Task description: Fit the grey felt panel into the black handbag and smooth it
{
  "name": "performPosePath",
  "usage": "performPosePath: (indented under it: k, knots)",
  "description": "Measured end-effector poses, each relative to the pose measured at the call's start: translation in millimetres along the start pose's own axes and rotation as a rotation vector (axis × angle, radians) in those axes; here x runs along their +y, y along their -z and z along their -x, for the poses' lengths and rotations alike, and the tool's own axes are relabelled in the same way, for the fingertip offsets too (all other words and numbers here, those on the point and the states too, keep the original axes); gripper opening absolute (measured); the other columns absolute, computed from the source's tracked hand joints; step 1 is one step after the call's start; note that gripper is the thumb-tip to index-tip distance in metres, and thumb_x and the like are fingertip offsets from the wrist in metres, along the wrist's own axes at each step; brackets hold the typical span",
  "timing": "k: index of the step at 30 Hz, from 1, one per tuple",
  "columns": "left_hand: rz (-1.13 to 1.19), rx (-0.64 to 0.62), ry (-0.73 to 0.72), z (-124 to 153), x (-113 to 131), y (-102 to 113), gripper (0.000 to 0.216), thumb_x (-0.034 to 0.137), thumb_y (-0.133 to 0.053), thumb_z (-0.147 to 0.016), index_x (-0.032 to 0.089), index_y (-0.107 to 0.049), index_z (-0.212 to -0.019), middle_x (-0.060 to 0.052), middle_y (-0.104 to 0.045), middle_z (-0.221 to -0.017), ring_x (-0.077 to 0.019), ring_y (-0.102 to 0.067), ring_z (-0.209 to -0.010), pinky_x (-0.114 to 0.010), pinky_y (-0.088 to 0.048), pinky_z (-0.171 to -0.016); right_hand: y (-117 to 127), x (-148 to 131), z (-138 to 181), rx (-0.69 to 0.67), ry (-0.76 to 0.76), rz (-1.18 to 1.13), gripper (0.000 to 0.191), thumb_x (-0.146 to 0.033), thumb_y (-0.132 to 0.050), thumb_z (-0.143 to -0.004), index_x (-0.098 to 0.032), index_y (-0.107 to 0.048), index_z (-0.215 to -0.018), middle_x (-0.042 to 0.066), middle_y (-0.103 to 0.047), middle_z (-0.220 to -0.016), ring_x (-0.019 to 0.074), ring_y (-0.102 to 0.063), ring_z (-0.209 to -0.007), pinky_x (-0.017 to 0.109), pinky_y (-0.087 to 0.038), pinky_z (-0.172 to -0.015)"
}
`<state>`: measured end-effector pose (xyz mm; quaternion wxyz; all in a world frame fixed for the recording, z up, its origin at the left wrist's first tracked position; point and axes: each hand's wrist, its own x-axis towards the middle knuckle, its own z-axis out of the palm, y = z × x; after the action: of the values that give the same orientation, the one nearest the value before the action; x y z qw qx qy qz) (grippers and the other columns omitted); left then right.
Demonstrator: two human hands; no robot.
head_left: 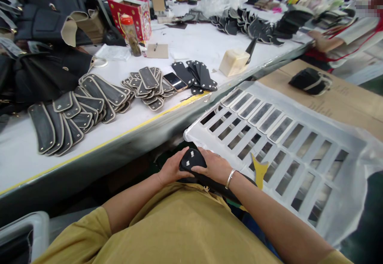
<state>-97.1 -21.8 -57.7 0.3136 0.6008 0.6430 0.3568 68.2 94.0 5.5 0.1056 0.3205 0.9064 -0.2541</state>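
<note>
In front of my body, both hands grip a black strap-like piece (pixel 194 161) with a rounded end and two small white marks on it. My left hand (pixel 175 166) wraps its left side. On the right side, my right hand (pixel 216 166) closes round it with the thumb on top. The lower part of the piece is hidden by my hands. Similar flat black pieces with white marks (pixel 199 74) lie fanned on the table, beside a phone (pixel 175 81). Dark pieces with pale edging and studs (pixel 149 78) are heaped left of the phone.
A white slotted sheet (pixel 233 136) lies to my right, with several grey strips in it and a yellow forked piece (pixel 260 171) on it. The table (pixel 119 136) has a yellow edge. Black bags (pixel 44 72) crowd the left. A co-worker's hand (pixel 321 40) is at the far right.
</note>
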Motion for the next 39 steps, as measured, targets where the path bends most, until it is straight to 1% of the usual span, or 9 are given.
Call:
performPosePath:
  k: [5,10,17,21,23,26,30,36,39]
  knots:
    - [-0.008,0.001,-0.015,2,-6,1,0.095,0.049,-0.074,-0.065,0.02,-0.026,-0.141,-0.012,-0.04,-0.141,-0.0273,-0.039,-0.129,-0.041,-0.03,-0.109,0,-10,-11,-0.007,-0.034,0.038,0.081,-0.068,-0.05,-0.075,-0.016,-0.036,-0.135,0.017,-0.056,-0.121,0.0316,-0.057,-0.104,0.041,-0.045,-0.083]
    - [-0.024,-0.014,-0.019,2,-4,2,0.094,0.05,-0.073,-0.066,0.021,-0.026,-0.141,-0.012,-0.04,-0.141,-0.0263,-0.039,-0.129,-0.039,-0.032,-0.108,1,-10,-9,-0.007,-0.005,0.022,0.079,-0.063,-0.053,-0.076,-0.019,-0.032,-0.138,0.015,-0.054,-0.125,0.0299,-0.056,-0.107,0.041,-0.044,-0.087]
    - [0.02,-0.026,0.042,3,-2,5,0.101,0.046,-0.076,-0.063,0.021,-0.02,-0.144,-0.013,-0.038,-0.143,-0.0283,-0.038,-0.129,-0.043,-0.03,-0.108,2,26,33,-0.003,0.033,0.001,0.073,-0.054,-0.053,-0.081,-0.025,-0.027,-0.143,0.009,-0.043,-0.14,0.0285,-0.049,-0.118,0.044,-0.042,-0.096]
    - [0.232,-0.198,0.081,1,-2,23,0.1,0.048,-0.076,-0.061,0.02,-0.025,-0.143,-0.013,-0.04,-0.142,-0.0301,-0.041,-0.127,-0.043,-0.037,-0.103,-1,45,60,0.044,0.051,0.077,0.067,-0.049,-0.053,-0.083,-0.028,-0.029,-0.142,0.007,-0.039,-0.142,0.0265,-0.049,-0.119,0.045,-0.043,-0.097]
    - [0.445,-0.264,0.158,-2,0,29,0.077,0.051,-0.062,-0.075,0.02,-0.034,-0.139,-0.011,-0.044,-0.139,-0.0286,-0.046,-0.123,-0.039,-0.046,-0.094,-5,48,66,0.121,0.119,0.159,0.063,-0.046,-0.054,-0.084,-0.029,-0.033,-0.14,0.007,-0.036,-0.145,0.027,-0.042,-0.126,0.047,-0.039,-0.101]
    - [0.656,-0.201,0.374,-8,8,27,0.054,0.051,-0.045,-0.086,0.022,-0.048,-0.131,-0.009,-0.059,-0.122,-0.0261,-0.057,-0.107,-0.034,-0.054,-0.074,-11,42,63,0.187,0.262,0.283,0.054,-0.041,-0.052,-0.086,-0.027,-0.039,-0.137,0.005,-0.035,-0.145,0.0283,-0.03,-0.133,0.052,-0.03,-0.106]
    - [0.69,-0.154,0.524,-16,21,19,0.048,0.045,-0.052,-0.082,0.021,-0.054,-0.125,-0.006,-0.066,-0.107,-0.0234,-0.062,-0.088,-0.029,-0.054,-0.059,-14,24,50,0.199,0.287,0.328,0.052,-0.041,-0.046,-0.089,-0.021,-0.041,-0.137,0.004,-0.035,-0.145,0.0289,-0.026,-0.134,0.052,-0.025,-0.108]
    - [0.4,-0.007,0.318,-24,25,20,0.031,0.031,-0.05,-0.083,0.018,-0.065,-0.107,-0.005,-0.067,-0.107,-0.0231,-0.06,-0.097,-0.033,-0.048,-0.086,-10,1,27,0.203,0.207,0.252,0.059,-0.057,-0.042,-0.087,-0.022,-0.044,-0.135,0.002,-0.039,-0.143,0.0312,-0.026,-0.134,0.052,-0.025,-0.108]
    - [0.37,0.023,0.322,-26,23,19,0.03,0.029,-0.051,-0.082,0.017,-0.065,-0.106,-0.005,-0.067,-0.109,-0.0234,-0.059,-0.1,-0.034,-0.044,-0.092,-13,-7,15,0.227,0.219,0.22,0.06,-0.057,-0.041,-0.087,-0.021,-0.044,-0.135,0.002,-0.038,-0.144,0.03,-0.024,-0.135,0.051,-0.023,-0.109]
